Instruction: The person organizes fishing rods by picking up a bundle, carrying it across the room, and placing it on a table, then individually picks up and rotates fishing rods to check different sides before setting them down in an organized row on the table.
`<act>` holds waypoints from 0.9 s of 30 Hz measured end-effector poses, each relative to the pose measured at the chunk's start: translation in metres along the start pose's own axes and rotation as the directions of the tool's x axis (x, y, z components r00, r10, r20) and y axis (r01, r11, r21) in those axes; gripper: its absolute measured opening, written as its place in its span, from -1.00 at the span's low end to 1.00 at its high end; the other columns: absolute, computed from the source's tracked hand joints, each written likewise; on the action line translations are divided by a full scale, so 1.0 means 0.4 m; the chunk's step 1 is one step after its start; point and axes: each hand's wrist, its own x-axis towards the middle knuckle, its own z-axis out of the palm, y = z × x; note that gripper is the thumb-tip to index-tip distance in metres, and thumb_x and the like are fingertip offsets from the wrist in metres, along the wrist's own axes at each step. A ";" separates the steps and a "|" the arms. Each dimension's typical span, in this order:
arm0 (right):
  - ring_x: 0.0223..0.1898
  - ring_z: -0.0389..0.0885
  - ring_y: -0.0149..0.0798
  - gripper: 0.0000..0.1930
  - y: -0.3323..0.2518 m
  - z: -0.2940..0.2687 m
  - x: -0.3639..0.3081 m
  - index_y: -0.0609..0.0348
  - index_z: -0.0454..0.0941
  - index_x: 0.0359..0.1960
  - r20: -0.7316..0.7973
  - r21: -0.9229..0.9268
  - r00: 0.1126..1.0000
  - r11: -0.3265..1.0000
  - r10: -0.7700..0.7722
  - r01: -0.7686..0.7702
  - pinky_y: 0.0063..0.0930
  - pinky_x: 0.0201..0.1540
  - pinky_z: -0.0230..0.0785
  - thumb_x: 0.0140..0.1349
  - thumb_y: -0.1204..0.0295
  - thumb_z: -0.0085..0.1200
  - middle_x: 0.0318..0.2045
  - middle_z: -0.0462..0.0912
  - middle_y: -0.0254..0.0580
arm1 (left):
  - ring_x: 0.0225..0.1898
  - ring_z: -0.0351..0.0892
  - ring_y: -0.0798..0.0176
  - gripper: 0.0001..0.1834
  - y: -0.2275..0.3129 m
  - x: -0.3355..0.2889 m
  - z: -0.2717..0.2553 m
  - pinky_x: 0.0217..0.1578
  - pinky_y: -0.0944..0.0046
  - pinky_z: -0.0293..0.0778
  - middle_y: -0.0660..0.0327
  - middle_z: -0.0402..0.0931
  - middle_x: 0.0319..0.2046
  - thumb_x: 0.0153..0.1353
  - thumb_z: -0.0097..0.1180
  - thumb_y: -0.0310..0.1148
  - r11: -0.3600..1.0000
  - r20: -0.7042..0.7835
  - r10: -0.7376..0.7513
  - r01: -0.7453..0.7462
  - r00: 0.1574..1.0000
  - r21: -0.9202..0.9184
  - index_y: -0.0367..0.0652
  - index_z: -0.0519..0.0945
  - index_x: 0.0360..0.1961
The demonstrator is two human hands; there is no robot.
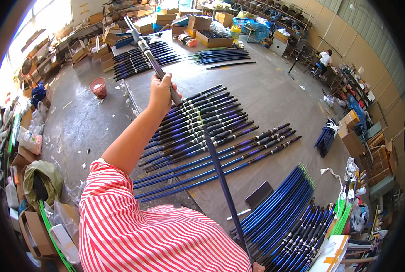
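Note:
My left hand (159,92) is raised at arm's length and closed around a long dark rod (218,167). The rod has a black and silver handle end (141,43) that points up and away past my fist. Its thin blue shaft runs down toward my lower right. Only a sliver of my right hand (258,267) shows at the bottom edge, next to the rod's lower end; its grip is hidden. Under the rod, a row of black and purple rod sections (198,122) lies on the grey table (266,95).
Long blue rods (220,163) lie side by side, and bundles of blue rods (279,213) are stacked at the lower right. More dark rods (139,59) and cardboard boxes (211,38) are at the far end. A red bucket (98,87) stands on the floor. A person (324,60) sits far right.

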 end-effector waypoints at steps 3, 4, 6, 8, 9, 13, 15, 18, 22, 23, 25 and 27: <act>-0.70 0.15 -0.38 -0.64 -0.018 0.012 -0.004 0.29 0.36 -0.69 -0.055 -0.087 0.983 0.982 -0.173 0.168 -0.30 -0.58 0.07 0.22 0.35 -0.09 -0.79 0.27 -0.21 | -0.79 0.34 0.27 -0.82 0.012 -0.008 0.011 -0.77 0.29 0.40 0.20 0.33 -0.65 0.25 -0.12 -0.35 1.000 -0.004 0.000 0.000 1.000 -0.028 -0.12 0.18 -0.22; -0.70 0.14 -0.37 -0.65 0.008 0.008 0.001 0.30 0.35 -0.69 -0.012 -0.116 0.977 0.971 -0.212 0.209 -0.30 -0.58 0.07 0.22 0.36 -0.08 -0.78 0.26 -0.17 | -0.79 0.34 0.27 -0.83 0.019 -0.016 0.013 -0.78 0.30 0.38 0.21 0.32 -0.66 0.25 -0.11 -0.34 0.999 -0.010 0.000 0.000 1.000 -0.040 -0.12 0.19 -0.24; -0.70 0.11 -0.34 -0.68 0.094 0.001 0.015 0.31 0.34 -0.67 0.066 -0.167 0.958 0.943 -0.280 0.288 -0.30 -0.58 0.07 0.21 0.38 -0.07 -0.77 0.23 -0.11 | -0.80 0.34 0.29 -0.84 0.020 -0.029 0.033 -0.78 0.34 0.35 0.23 0.31 -0.68 0.26 -0.10 -0.33 0.998 -0.010 -0.007 0.006 1.000 -0.069 -0.12 0.21 -0.28; -0.69 0.08 -0.32 -0.68 0.115 0.007 0.029 0.31 0.31 -0.67 0.077 -0.293 0.838 0.791 -0.540 0.536 -0.31 -0.59 0.06 0.21 0.40 -0.06 -0.77 0.22 -0.11 | -0.80 0.34 0.28 -0.82 0.012 -0.045 0.042 -0.78 0.31 0.38 0.22 0.32 -0.66 0.25 -0.09 -0.33 0.997 0.024 -0.021 0.023 0.999 -0.072 -0.12 0.20 -0.24; -0.69 0.07 -0.31 -0.68 0.124 0.006 0.031 0.31 0.29 -0.67 0.097 -0.352 0.751 0.684 -0.653 0.639 -0.31 -0.59 0.05 0.20 0.40 -0.06 -0.77 0.21 -0.10 | -0.79 0.34 0.28 -0.80 0.003 -0.046 0.040 -0.78 0.29 0.40 0.20 0.33 -0.65 0.25 -0.09 -0.33 0.997 0.049 -0.015 0.018 0.999 -0.070 -0.12 0.18 -0.22; -0.69 0.08 -0.27 -0.71 0.107 0.000 0.014 0.31 0.31 -0.66 0.072 -0.159 0.949 0.936 -0.307 0.315 -0.31 -0.59 0.06 0.20 0.43 -0.05 -0.77 0.22 -0.09 | -0.79 0.33 0.28 -0.77 0.005 -0.049 0.044 -0.78 0.27 0.42 0.19 0.33 -0.64 0.25 -0.09 -0.33 0.999 0.039 0.018 -0.017 0.999 -0.049 -0.13 0.16 -0.19; -0.70 0.09 -0.29 -0.70 0.140 -0.004 0.014 0.29 0.32 -0.67 0.083 -0.203 0.927 0.904 -0.367 0.376 -0.32 -0.60 0.05 0.20 0.43 -0.05 -0.77 0.21 -0.10 | -0.79 0.33 0.29 -0.77 0.005 -0.046 0.050 -0.78 0.29 0.42 0.20 0.32 -0.64 0.25 -0.09 -0.34 0.999 0.021 0.035 -0.034 0.999 -0.040 -0.14 0.16 -0.19; -0.70 0.08 -0.36 -0.66 0.068 0.005 -0.001 0.25 0.30 -0.72 0.075 -0.017 0.989 0.992 -0.126 0.127 -0.35 -0.61 0.01 0.22 0.42 -0.06 -0.79 0.18 -0.21 | -0.79 0.34 0.30 -0.77 0.008 -0.051 0.046 -0.78 0.33 0.40 0.22 0.32 -0.65 0.25 -0.09 -0.34 0.998 0.007 0.062 -0.062 0.998 -0.014 -0.15 0.17 -0.17; -0.70 0.08 -0.45 -0.61 0.230 0.005 0.043 0.22 0.27 -0.76 0.084 -0.472 0.674 0.566 -0.734 0.676 -0.40 -0.63 -0.01 0.24 0.36 -0.06 -0.80 0.19 -0.32 | -0.80 0.34 0.29 -0.73 0.011 -0.089 0.060 -0.79 0.31 0.40 0.19 0.32 -0.65 0.24 -0.10 -0.34 1.000 0.072 0.026 -0.025 0.997 -0.004 -0.18 0.13 -0.16; -0.70 0.08 -0.45 -0.60 0.231 0.006 0.040 0.22 0.27 -0.76 0.052 -0.387 0.761 0.689 -0.647 0.612 -0.40 -0.63 -0.01 0.24 0.35 -0.06 -0.80 0.19 -0.33 | -0.80 0.34 0.28 -0.72 0.011 -0.098 0.061 -0.80 0.30 0.40 0.17 0.33 -0.64 0.24 -0.10 -0.34 1.000 0.094 0.014 -0.013 0.995 -0.005 -0.19 0.12 -0.16; -0.70 0.09 -0.46 -0.59 0.219 0.007 0.031 0.21 0.27 -0.76 0.023 -0.198 0.899 0.879 -0.437 0.433 -0.41 -0.63 -0.01 0.24 0.33 -0.06 -0.80 0.20 -0.35 | -0.80 0.34 0.29 -0.71 0.012 -0.120 0.068 -0.80 0.31 0.40 0.17 0.32 -0.65 0.24 -0.11 -0.34 1.000 0.129 0.009 -0.010 0.992 0.009 -0.21 0.11 -0.14; -0.70 0.10 -0.47 -0.58 0.193 0.009 0.020 0.21 0.27 -0.77 0.046 0.000 0.979 0.980 -0.200 0.200 -0.42 -0.64 -0.01 0.24 0.32 -0.06 -0.80 0.21 -0.37 | -0.81 0.34 0.29 -0.66 0.003 -0.130 0.068 -0.80 0.32 0.39 0.18 0.32 -0.66 0.25 -0.11 -0.33 0.999 0.151 0.011 -0.016 0.988 0.035 -0.24 0.09 -0.09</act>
